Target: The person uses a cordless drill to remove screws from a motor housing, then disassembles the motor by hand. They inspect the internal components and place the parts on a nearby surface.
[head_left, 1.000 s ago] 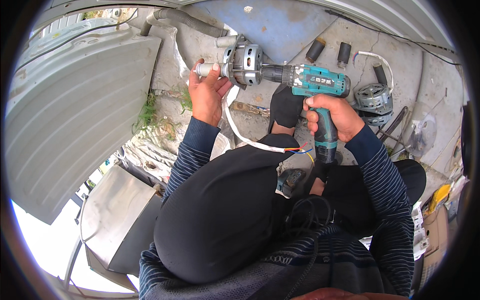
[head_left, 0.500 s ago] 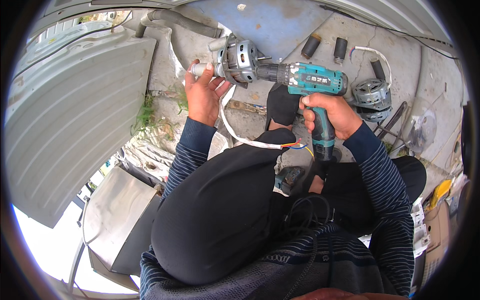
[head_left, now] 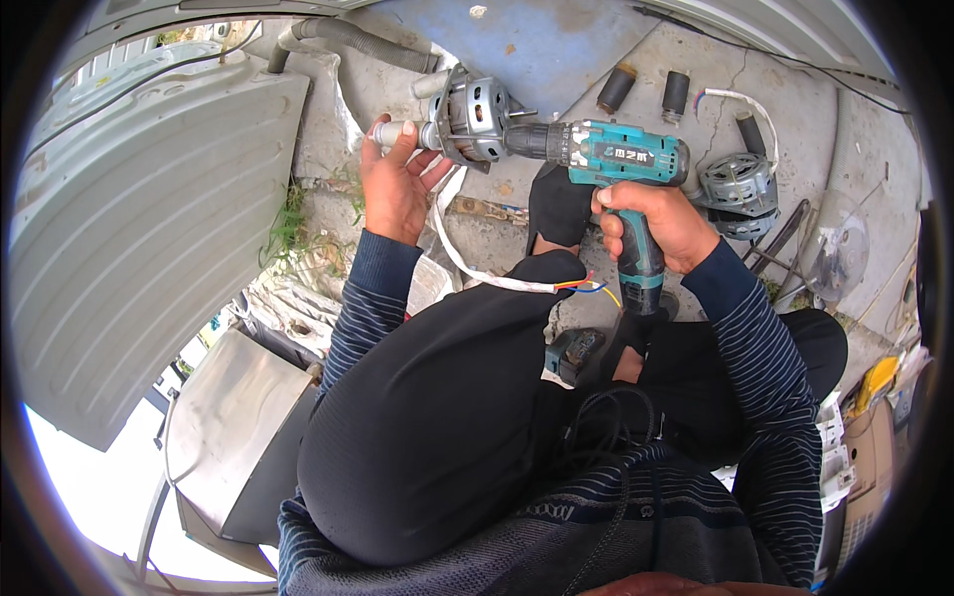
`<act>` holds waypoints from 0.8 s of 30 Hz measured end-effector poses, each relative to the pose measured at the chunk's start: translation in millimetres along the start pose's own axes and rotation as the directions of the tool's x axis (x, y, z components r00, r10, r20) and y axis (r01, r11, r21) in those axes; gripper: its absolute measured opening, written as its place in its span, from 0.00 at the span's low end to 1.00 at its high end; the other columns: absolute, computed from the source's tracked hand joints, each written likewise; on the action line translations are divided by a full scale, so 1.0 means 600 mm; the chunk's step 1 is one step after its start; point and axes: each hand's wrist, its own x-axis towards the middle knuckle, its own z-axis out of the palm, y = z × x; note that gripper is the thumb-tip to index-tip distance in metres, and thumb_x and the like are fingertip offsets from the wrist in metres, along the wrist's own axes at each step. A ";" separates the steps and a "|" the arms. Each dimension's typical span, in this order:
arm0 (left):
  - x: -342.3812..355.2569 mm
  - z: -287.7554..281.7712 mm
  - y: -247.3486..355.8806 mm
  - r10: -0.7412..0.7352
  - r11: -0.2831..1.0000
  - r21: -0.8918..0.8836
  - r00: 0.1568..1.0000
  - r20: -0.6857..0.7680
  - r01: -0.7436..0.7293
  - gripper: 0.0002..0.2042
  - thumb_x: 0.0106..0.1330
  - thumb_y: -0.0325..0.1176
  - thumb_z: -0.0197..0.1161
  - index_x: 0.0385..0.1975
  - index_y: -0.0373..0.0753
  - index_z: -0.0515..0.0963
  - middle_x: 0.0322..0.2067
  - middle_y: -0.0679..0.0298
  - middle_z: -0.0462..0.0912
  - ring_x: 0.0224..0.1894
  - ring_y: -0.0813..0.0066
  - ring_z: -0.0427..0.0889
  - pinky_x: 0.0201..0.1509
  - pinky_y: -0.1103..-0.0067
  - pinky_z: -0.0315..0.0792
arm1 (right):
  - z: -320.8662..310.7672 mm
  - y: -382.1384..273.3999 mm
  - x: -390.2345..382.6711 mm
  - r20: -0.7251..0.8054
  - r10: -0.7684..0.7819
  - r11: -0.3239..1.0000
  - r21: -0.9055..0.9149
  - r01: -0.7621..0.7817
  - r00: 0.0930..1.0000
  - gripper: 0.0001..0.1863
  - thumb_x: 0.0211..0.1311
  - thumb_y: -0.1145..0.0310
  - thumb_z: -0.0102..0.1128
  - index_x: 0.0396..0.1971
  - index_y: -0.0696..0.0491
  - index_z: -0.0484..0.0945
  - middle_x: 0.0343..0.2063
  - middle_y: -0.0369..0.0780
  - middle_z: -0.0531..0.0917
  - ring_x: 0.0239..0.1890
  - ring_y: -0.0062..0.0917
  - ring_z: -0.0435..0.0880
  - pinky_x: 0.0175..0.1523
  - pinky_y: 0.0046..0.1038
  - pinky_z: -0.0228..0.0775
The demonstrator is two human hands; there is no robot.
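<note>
My right hand (head_left: 658, 226) is closed around the handle of a teal and black cordless drill (head_left: 626, 154), which points left. The drill's chuck meets the right side of a silver electric motor (head_left: 479, 117). My left hand (head_left: 399, 184) grips the motor by the pale cylindrical part (head_left: 399, 136) on its left end, with the fingers wrapped from below. A white-sleeved cable (head_left: 459, 260) hangs from the motor and ends in red, yellow and blue wires (head_left: 588, 286) over my knee. The exact contact between chuck and motor is hard to make out.
A second motor (head_left: 737, 187) with its own white cable lies right of the drill. Two dark cylinders (head_left: 616, 89) rest on the concrete beyond it. A drill battery (head_left: 574, 354) lies by my foot. A ribbed metal panel (head_left: 149, 228) leans at left; a grey hose (head_left: 368, 45) lies behind.
My left hand, the motor and the drill have shifted slightly left together. Both grips stay the same.
</note>
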 end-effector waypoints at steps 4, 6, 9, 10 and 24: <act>-0.002 0.004 0.001 0.002 1.000 0.000 1.000 -0.010 -0.002 0.31 0.75 0.35 0.65 0.72 0.41 0.57 0.47 0.56 0.78 0.39 0.67 0.84 0.40 0.68 0.89 | 0.001 -0.002 -0.003 0.003 -0.032 0.999 -0.031 0.032 0.999 0.13 0.67 0.63 0.64 0.39 0.59 0.79 0.22 0.36 0.80 0.21 0.24 0.82 0.30 0.26 0.76; -0.002 0.006 0.004 0.011 1.000 -0.003 1.000 -0.009 -0.011 0.31 0.75 0.34 0.65 0.72 0.41 0.57 0.48 0.56 0.78 0.39 0.67 0.84 0.40 0.68 0.89 | 0.002 -0.003 -0.004 0.000 -0.025 0.999 -0.021 0.025 1.000 0.13 0.67 0.63 0.64 0.39 0.59 0.79 0.22 0.36 0.80 0.21 0.24 0.82 0.30 0.26 0.76; -0.001 0.002 0.001 0.017 1.000 -0.003 1.000 -0.023 -0.017 0.30 0.76 0.34 0.64 0.72 0.39 0.57 0.48 0.56 0.78 0.39 0.67 0.84 0.40 0.67 0.89 | 0.004 -0.005 -0.003 -0.010 -0.022 0.999 -0.025 0.021 1.000 0.13 0.67 0.63 0.64 0.39 0.59 0.79 0.22 0.36 0.80 0.21 0.23 0.82 0.31 0.26 0.76; 0.002 -0.001 -0.002 0.035 0.999 -0.008 0.999 -0.009 -0.035 0.30 0.76 0.34 0.64 0.72 0.39 0.57 0.48 0.56 0.78 0.39 0.67 0.84 0.40 0.67 0.89 | 0.005 -0.006 -0.003 -0.015 -0.022 0.999 -0.029 0.021 1.000 0.13 0.67 0.63 0.64 0.40 0.59 0.79 0.22 0.36 0.80 0.21 0.23 0.82 0.31 0.26 0.76; -0.022 0.020 0.046 0.366 0.929 -0.040 0.928 -0.065 -0.369 0.31 0.75 0.35 0.63 0.71 0.36 0.54 0.50 0.53 0.77 0.46 0.57 0.86 0.51 0.62 0.85 | 0.010 -0.005 -0.001 0.003 -0.059 0.996 -0.068 0.059 0.998 0.20 0.70 0.62 0.63 0.50 0.64 0.81 0.26 0.36 0.82 0.25 0.21 0.82 0.33 0.25 0.73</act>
